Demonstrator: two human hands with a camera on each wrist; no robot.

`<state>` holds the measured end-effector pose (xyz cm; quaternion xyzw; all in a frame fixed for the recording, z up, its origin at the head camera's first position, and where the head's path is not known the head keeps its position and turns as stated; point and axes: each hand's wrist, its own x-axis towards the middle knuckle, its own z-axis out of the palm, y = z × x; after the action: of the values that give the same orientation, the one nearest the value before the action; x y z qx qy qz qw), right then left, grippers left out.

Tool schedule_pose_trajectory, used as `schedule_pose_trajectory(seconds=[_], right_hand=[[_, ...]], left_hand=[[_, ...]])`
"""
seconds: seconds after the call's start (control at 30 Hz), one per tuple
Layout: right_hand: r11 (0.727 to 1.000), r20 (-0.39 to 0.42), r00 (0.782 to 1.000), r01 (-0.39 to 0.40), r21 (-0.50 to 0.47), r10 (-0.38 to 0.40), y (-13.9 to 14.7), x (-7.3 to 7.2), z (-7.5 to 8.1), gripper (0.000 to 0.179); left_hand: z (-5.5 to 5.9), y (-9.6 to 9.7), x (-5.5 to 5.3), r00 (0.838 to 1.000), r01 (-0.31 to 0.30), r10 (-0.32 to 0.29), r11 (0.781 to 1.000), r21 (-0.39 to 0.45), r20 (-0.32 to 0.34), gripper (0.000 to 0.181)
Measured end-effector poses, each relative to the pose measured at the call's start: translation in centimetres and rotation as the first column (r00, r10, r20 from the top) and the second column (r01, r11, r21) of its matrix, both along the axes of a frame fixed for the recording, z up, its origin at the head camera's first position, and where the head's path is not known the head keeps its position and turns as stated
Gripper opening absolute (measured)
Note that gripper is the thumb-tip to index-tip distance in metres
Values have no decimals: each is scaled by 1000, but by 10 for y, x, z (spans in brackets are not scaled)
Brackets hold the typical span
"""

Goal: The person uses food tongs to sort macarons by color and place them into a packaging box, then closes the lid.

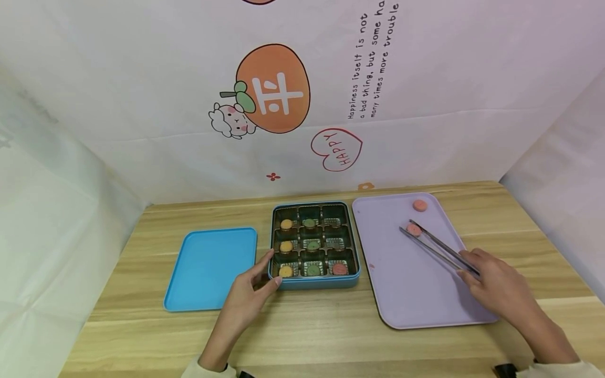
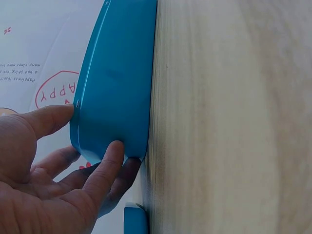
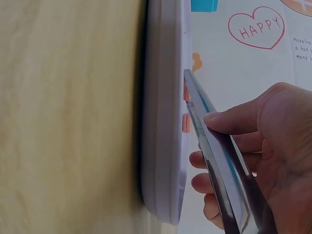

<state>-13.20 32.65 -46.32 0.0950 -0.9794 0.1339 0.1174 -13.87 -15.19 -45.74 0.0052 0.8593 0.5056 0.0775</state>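
The filling looks mostly done: the blue box (image 1: 312,284) has three yellow pieces (image 1: 286,247), three green pieces (image 1: 313,245) and one pink piece (image 1: 339,269), with two right-hand compartments bare. Two more pink pieces (image 1: 419,205) remain at the purple tray (image 1: 416,296), one between the tips of the tongs (image 1: 444,247). The right hand (image 1: 498,286) has its grip around the tongs; the left hand's (image 1: 247,295) grip pinches the box's near corner. The wood-grain desk (image 1: 321,336) also carries a blue lid (image 1: 212,268); printed white cloth (image 1: 165,94) hangs behind.
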Motion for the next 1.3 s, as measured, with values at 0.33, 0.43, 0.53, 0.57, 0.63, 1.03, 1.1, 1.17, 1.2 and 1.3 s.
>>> schedule_pose_trajectory(seconds=[0.33, 0.43, 0.53, 0.57, 0.63, 1.03, 1.1, 1.17, 1.2, 1.3], right_hand=[[1000, -26, 1000, -6, -5, 6, -6, 4, 4, 41], [1000, -34, 999, -11, -2, 11, -10, 5, 8, 41], [1000, -44, 999, -13, -1, 13, -16, 6, 12, 41], [1000, -44, 999, -16, -1, 16, -17, 6, 14, 40], [1000, -51, 998, -22, 1, 22, -22, 7, 17, 40], [996, -120, 989, -83, 11, 84, -52, 11, 33, 39], [996, -129, 987, -92, 9, 92, -56, 10, 35, 38], [995, -137, 985, -101, 5, 101, -60, 10, 35, 38], [994, -142, 984, -108, 2, 108, -62, 10, 36, 38], [992, -158, 979, -129, -4, 127, -67, 9, 37, 37]], left_hand=[[0, 0, 1, 1000, 2, -2, 1000, 6, 5, 65], [0, 0, 1, 1000, 1, -1, 1000, 4, 4, 64], [0, 1, 0, 1000, -5, 5, 1000, 3, 9, 65], [-1, 1, 0, 1000, -7, 7, 1000, 3, 11, 65], [-1, 1, 0, 1000, -9, 9, 1000, 4, 15, 66], [-1, 1, 0, 1000, -7, 7, 1000, 7, 19, 66], [-1, 1, 0, 1000, -9, 9, 1000, 7, 19, 66], [-1, 0, 0, 1000, -11, 11, 1000, 1, 17, 66], [-1, 0, -1, 1000, -12, 12, 1000, 0, 16, 66], [-1, 0, -1, 1000, -11, 11, 1000, -6, 13, 66]])
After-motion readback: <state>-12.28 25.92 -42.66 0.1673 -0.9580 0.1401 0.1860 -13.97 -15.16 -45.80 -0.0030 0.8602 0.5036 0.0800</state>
